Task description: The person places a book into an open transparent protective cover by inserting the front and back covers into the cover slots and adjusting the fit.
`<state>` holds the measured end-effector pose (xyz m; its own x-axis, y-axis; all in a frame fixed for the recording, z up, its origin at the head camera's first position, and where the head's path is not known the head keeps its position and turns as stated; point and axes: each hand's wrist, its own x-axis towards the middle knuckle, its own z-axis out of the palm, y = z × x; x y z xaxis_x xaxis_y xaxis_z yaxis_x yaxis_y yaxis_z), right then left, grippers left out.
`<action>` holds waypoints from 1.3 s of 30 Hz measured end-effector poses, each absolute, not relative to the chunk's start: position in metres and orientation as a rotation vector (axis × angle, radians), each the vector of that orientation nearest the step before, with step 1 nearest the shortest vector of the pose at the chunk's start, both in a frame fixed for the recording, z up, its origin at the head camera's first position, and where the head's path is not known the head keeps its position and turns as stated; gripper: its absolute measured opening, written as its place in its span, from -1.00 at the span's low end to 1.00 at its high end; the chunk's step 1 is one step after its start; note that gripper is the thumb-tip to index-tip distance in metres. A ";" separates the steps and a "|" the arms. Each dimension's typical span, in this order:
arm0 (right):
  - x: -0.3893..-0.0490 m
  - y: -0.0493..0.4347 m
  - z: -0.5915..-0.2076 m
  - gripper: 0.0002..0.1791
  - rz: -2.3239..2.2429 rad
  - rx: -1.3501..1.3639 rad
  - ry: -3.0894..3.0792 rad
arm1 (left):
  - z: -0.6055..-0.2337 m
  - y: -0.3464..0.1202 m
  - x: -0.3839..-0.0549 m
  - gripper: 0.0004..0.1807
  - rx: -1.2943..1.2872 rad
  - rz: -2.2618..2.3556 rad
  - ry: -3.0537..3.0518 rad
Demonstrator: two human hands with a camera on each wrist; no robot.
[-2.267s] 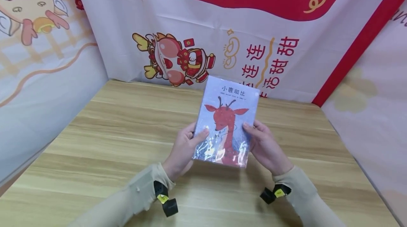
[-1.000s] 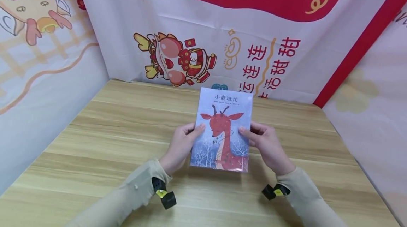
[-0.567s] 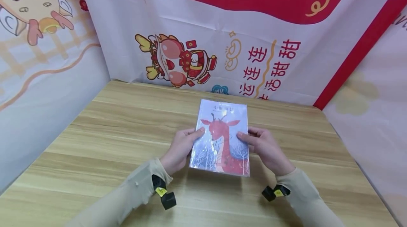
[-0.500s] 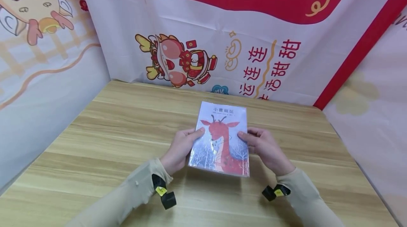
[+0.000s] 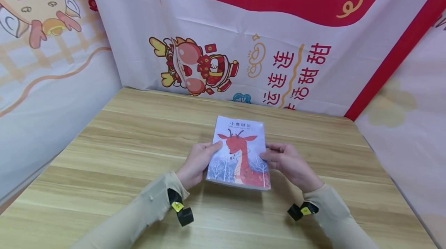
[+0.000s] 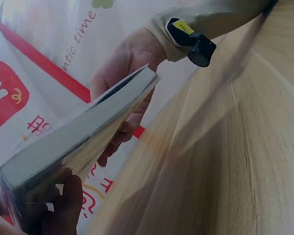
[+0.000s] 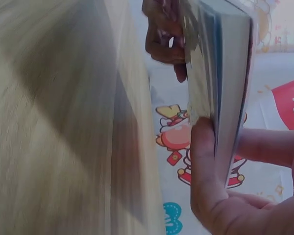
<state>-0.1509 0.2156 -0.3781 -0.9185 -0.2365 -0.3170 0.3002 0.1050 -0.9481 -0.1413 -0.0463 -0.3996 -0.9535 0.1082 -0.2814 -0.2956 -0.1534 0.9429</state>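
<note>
A book [image 5: 238,156] with a red deer on a pale blue cover is held above the table, cover up and far end raised. My left hand [image 5: 196,163] grips its left edge, thumb on the cover and fingers underneath. On the opposite edge, my right hand [image 5: 292,163] pinches the book, its thumb at the cover's rim. The left wrist view shows the book's page edges [image 6: 78,127], with the right hand's fingers below them. In the right wrist view a finger [image 7: 203,152] lies against the back cover.
A wood-grain table [image 5: 139,133] spreads under both arms. Behind it hangs a white and red printed cloth [image 5: 132,28], with more printed cloth at the left and right. Each sleeved wrist wears a small black camera [image 5: 185,217].
The book has come down and nearer, tilting flatter, and has shifted slightly left. Both hands keep hold of it. The right thumb has slid from the cover toward its rim.
</note>
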 end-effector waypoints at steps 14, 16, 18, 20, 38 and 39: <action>-0.155 0.220 -0.383 -0.48 -1.717 0.099 2.175 | -0.403 -0.048 -0.147 -0.73 -0.231 2.117 1.996; -0.156 0.221 -0.384 -0.49 -1.697 0.107 2.187 | -0.404 -0.049 -0.147 -0.73 -0.221 2.103 2.010; -0.157 0.221 -0.385 -0.50 -1.674 0.107 2.201 | -0.405 -0.049 -0.147 -0.73 -0.209 2.089 2.019; -0.158 0.222 -0.386 -0.51 -1.656 0.105 2.211 | -0.406 -0.049 -0.148 -0.72 -0.197 2.087 2.003; -0.161 0.226 -0.391 -0.62 -1.536 -0.031 2.240 | -0.411 -0.049 -0.148 -0.69 -0.092 2.062 1.949; -0.161 0.226 -0.392 -0.61 -1.524 -0.040 2.241 | -0.411 -0.049 -0.148 -0.69 -0.090 2.051 1.958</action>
